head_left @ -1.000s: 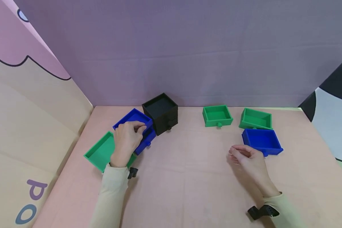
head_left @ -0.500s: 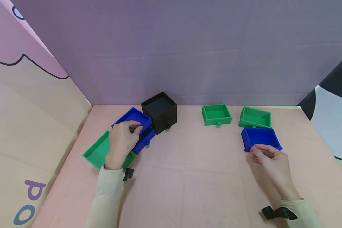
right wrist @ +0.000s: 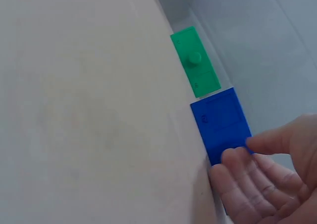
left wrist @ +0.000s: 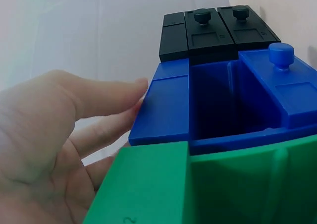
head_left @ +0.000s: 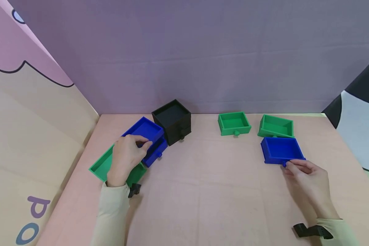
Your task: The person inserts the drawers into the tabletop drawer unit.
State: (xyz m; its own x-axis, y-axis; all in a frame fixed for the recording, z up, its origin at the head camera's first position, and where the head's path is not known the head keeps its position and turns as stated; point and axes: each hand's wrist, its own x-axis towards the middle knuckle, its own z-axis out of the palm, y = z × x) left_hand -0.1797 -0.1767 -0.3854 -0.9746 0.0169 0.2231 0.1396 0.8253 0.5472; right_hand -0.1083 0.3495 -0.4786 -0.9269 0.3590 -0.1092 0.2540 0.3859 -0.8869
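At the right, my right hand (head_left: 310, 182) pinches at the knob on the front of a loose blue drawer (head_left: 281, 148). In the right wrist view the fingertips cover that knob. On the left stands a blue cabinet (head_left: 144, 130), with one hollow slot and one knobbed drawer (left wrist: 304, 90) in place. My left hand (head_left: 126, 155) is at its top front edge, thumb and forefinger apart; whether they touch it I cannot tell. Against that cabinet sits a larger green cabinet (head_left: 103, 167), partly hidden by the hand, with an open hollow (left wrist: 237, 189) facing the left wrist camera.
A small black cabinet (head_left: 173, 121) with two knobbed drawers touches the blue one's far side. Two loose green drawers lie near the back wall: one left (head_left: 234, 124), the other (head_left: 276, 126) right behind the blue drawer. A purple cloth wall (head_left: 184, 61) closes the back.
My right hand has moved right along the blue drawer's front and its fingertips now meet the knob. My left hand has drawn back slightly toward the lower left. The cabinets stay put.
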